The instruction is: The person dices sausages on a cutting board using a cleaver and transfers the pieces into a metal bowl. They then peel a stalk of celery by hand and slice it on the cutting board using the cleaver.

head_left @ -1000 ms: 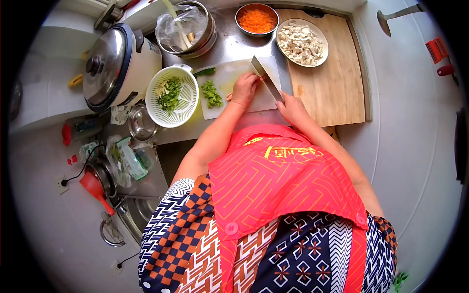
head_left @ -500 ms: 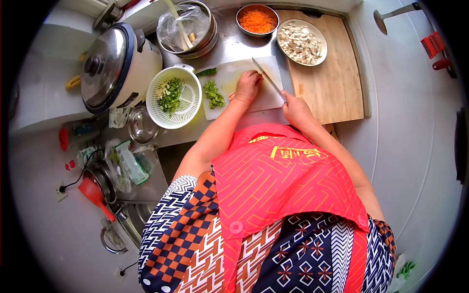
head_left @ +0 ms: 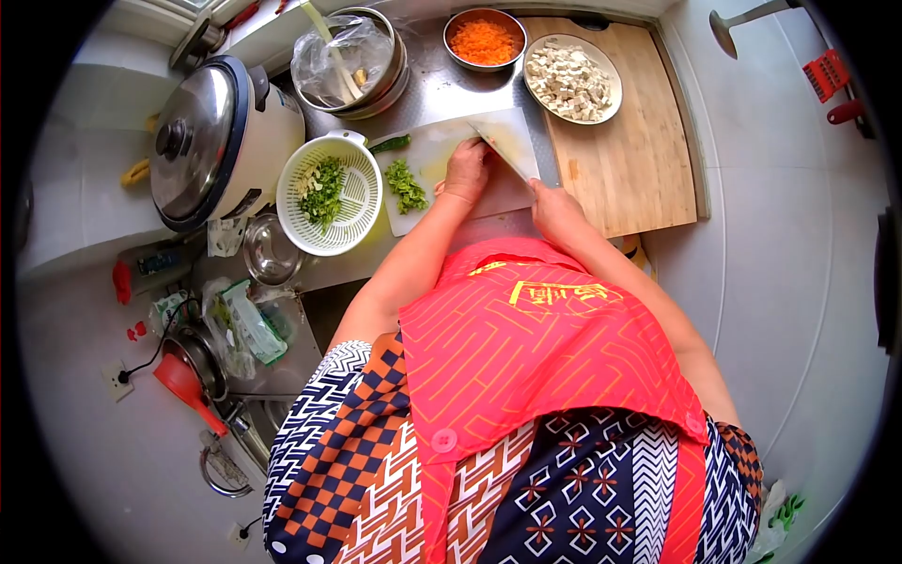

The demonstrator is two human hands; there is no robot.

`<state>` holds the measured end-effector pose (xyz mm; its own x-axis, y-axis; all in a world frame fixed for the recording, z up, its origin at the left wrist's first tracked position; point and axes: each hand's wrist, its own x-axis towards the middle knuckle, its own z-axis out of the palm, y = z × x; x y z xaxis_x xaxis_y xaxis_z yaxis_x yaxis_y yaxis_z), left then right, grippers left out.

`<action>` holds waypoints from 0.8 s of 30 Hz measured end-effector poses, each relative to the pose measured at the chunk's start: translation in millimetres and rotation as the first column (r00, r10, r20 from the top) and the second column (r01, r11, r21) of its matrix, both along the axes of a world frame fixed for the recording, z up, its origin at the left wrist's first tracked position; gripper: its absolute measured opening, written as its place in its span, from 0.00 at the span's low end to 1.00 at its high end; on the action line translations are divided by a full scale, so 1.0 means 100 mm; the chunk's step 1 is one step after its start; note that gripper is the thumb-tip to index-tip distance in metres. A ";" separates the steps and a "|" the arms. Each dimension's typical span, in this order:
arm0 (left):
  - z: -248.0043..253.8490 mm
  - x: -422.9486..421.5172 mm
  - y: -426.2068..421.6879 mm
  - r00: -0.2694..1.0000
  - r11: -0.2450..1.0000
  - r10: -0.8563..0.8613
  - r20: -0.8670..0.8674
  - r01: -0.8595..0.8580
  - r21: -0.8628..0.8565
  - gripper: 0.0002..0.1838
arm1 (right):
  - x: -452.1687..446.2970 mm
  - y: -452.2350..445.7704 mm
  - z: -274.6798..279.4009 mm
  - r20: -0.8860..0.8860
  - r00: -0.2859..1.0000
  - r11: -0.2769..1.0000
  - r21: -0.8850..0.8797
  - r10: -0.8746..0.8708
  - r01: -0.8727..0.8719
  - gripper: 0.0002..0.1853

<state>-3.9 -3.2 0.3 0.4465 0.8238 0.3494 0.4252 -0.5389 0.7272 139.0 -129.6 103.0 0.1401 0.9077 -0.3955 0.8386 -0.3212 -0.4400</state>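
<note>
On a white cutting board [head_left: 512,193], my left hand [head_left: 465,171] is closed with its fingertips curled down beside the blade. What it pinches is mostly hidden under the fingers; a small pinkish edge shows near the wrist. My right hand [head_left: 558,211] grips the handle of a kitchen knife [head_left: 507,153], whose blade slants up and left across the board, close to my left fingers. To the left on the board lie a pile of chopped green pepper [head_left: 405,186] and a piece of whole green pepper [head_left: 390,144].
A white colander [head_left: 361,193] with chopped greens stands left of the board. Behind are a bowl of shredded carrot [head_left: 486,40], a plate of diced tofu [head_left: 574,80] on a wooden board [head_left: 648,150], and stacked bowls [head_left: 395,80]. A rice cooker [head_left: 202,141] stands far left.
The knife has shifted slightly toward my left hand, and its blade now shows more of its flat side. My left fingers stay curled on the board. The whole view has shifted a little.
</note>
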 end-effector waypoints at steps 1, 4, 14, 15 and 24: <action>0.01 -0.01 0.00 1.000 1.000 -0.007 0.004 0.007 0.000 0.08 | 0.01 0.00 -0.02 -0.004 1.000 1.000 0.004 -0.002 0.002 0.17; 0.05 0.00 -0.01 0.999 1.000 -0.001 0.041 0.000 0.029 0.08 | 0.03 0.00 -0.05 0.003 1.000 1.000 0.018 -0.004 0.004 0.17; 0.11 -0.04 -0.01 0.999 0.996 -0.045 0.031 0.042 0.075 0.07 | 0.15 0.08 -0.02 -0.008 1.000 1.000 0.018 -0.001 0.001 0.19; 0.11 -0.04 -0.01 0.999 0.998 -0.042 0.028 0.040 0.054 0.06 | 0.14 0.09 0.15 -0.035 0.999 1.000 -0.011 -0.024 0.024 0.20; 0.11 -0.02 -0.01 0.999 0.999 -0.032 0.022 0.032 -0.001 0.03 | 0.14 0.03 0.15 -0.024 0.999 0.998 0.032 0.048 -0.047 0.21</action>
